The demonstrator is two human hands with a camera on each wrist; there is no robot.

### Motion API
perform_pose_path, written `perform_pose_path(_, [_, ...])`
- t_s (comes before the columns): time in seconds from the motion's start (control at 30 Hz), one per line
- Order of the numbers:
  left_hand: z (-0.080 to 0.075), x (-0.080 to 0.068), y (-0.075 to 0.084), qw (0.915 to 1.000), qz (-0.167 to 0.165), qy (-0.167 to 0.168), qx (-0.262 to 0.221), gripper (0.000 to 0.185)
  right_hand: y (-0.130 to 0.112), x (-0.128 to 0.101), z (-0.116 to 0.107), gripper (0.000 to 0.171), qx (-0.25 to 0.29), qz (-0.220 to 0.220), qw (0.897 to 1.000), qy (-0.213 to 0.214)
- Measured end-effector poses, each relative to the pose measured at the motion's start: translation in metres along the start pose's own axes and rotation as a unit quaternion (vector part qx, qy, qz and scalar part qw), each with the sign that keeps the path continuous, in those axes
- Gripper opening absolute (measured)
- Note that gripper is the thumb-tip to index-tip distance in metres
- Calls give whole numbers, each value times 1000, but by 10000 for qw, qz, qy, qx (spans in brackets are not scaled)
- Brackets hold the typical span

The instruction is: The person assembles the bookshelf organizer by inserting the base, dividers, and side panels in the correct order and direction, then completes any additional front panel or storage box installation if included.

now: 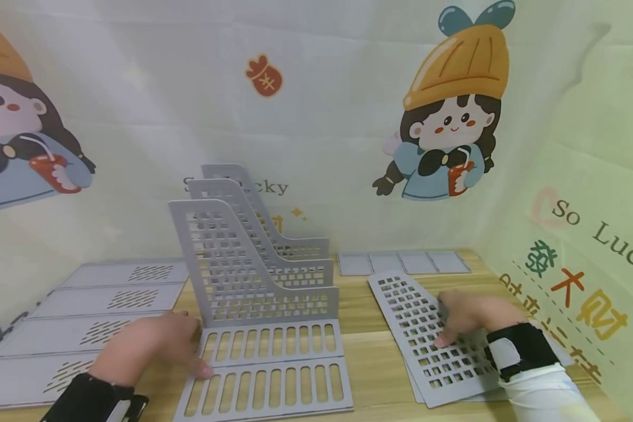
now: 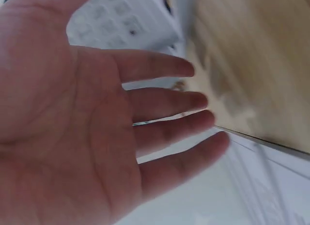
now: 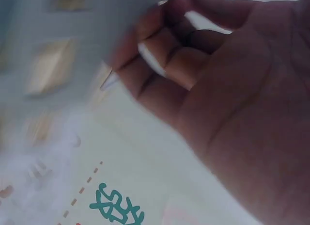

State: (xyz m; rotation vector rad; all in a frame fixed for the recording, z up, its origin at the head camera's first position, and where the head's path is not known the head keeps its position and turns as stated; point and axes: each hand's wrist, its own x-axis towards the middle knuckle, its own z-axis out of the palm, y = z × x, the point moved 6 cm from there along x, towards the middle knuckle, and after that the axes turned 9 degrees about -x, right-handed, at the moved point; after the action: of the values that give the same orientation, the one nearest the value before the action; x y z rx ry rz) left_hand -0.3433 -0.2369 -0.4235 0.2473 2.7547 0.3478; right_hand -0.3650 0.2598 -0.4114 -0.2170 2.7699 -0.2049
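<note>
A grey file rack (image 1: 253, 275) with three upright perforated dividers stands on a slotted base (image 1: 274, 375) in the middle of the wooden table (image 1: 369, 346). My left hand (image 1: 147, 346) rests at the base's left edge, thumb on the slotted plate. In the left wrist view the left hand (image 2: 97, 133) is flat, fingers straight, holding nothing. My right hand (image 1: 472, 319) lies on a loose perforated grey panel (image 1: 422, 346) flat on the table to the right. In the right wrist view its fingers (image 3: 160, 60) curl round the edge of this panel (image 3: 58, 50).
Several long grey panels (image 1: 84, 305) lie side by side on the left. Small flat grey panels (image 1: 401, 262) sit at the back right. Another panel's edge (image 1: 419, 395) shows beneath the perforated one. A printed cartoon backdrop (image 1: 585, 234) closes off the back and the right side.
</note>
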Motion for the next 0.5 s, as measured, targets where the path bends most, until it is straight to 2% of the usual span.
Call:
perform_pose_path(0.13, [1,-10,20,9999,8,-115,-26,94,-7,-4,-12,97,443,-689,9959,394])
perform_pose_path(0.23, [5,-15,34,9996,48,-229,-131,91,-15,-11,-22,95,1038,-1230,9855,530])
perform_pose_path(0.37, [11,-19,50,9988,94,-390,-288,95,-29,-22,-35,79,1811,-2121,9586,579])
perform_pose_path(0.47, [16,-20,56,9984,-11,-482,-305,94,-38,-30,-43,64,2038,-2679,9389,716])
perform_pose_path(0.5, [17,-20,57,9984,-68,-493,-270,91,-41,-31,-45,61,2040,-2748,9361,809])
